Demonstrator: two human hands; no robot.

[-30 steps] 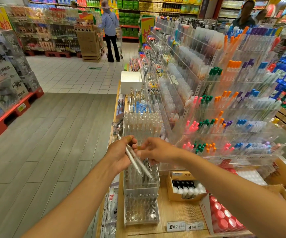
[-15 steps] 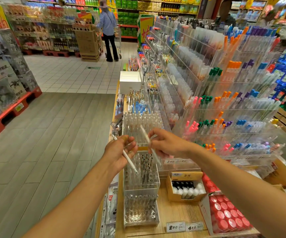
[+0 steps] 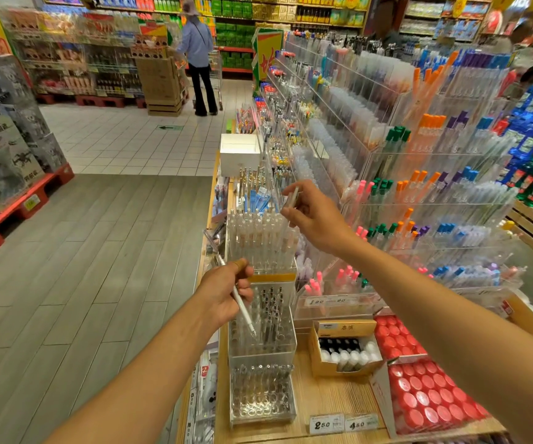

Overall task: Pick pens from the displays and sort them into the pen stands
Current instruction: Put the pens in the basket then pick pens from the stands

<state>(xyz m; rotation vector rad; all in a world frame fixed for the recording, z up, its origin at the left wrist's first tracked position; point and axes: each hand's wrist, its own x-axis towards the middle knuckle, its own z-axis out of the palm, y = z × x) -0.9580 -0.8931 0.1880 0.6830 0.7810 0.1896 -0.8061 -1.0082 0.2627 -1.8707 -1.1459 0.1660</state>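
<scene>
My left hand (image 3: 223, 291) grips a white pen (image 3: 242, 310) that slants down with its tip over the clear tiered pen stand (image 3: 260, 354). Raised above the stand's upper tier of white pens (image 3: 260, 238), my right hand (image 3: 315, 216) pinches a second white pen (image 3: 292, 197) between thumb and fingers. The stand's middle tier holds several dark-tipped pens (image 3: 271, 310). Its lowest tier (image 3: 260, 395) shows rows of round holes.
Tiered acrylic displays (image 3: 419, 187) of coloured pens fill the right side. A cardboard box of bottles (image 3: 345, 350) and a red-capped tray (image 3: 425, 398) sit on the wooden counter (image 3: 329, 398). A shopper (image 3: 198, 56) stands far down the aisle, with stacked boxes (image 3: 5, 123) on the left.
My right hand has taken one pen from the left hand's bundle and lifted it up and to the right. The left hand has stayed over the stand with one pen.
</scene>
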